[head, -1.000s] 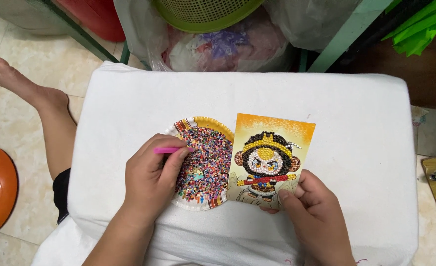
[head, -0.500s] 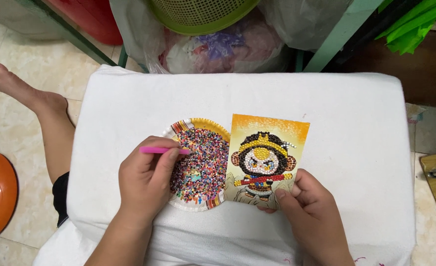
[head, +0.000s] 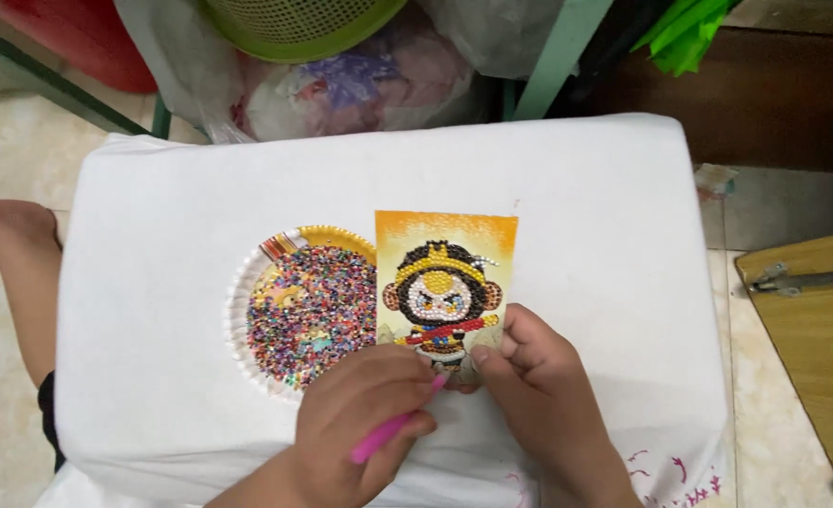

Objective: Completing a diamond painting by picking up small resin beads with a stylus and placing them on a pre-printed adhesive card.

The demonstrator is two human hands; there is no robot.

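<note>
My left hand (head: 365, 414) grips a pink pen (head: 393, 425) whose tip points at the bottom edge of a bead picture card (head: 443, 282) showing a monkey figure on an orange ground. My right hand (head: 539, 381) pinches the card's lower right corner and holds it against the white cushion (head: 605, 235). A paper plate (head: 240, 301) full of small mixed-colour beads (head: 313, 315) lies just left of the card, partly under its edge.
Behind the cushion stand a green mesh basket (head: 285, 23), clear plastic bags (head: 360, 80) and a green frame leg (head: 553, 56). A wooden board (head: 812, 339) with a metal hinge lies on the tiled floor at right. A bare leg (head: 12, 263) rests at left.
My left hand left the bead plate and moved right and down to the card's bottom edge, pen now pointing up-right. The view shifted, so everything sits further left.
</note>
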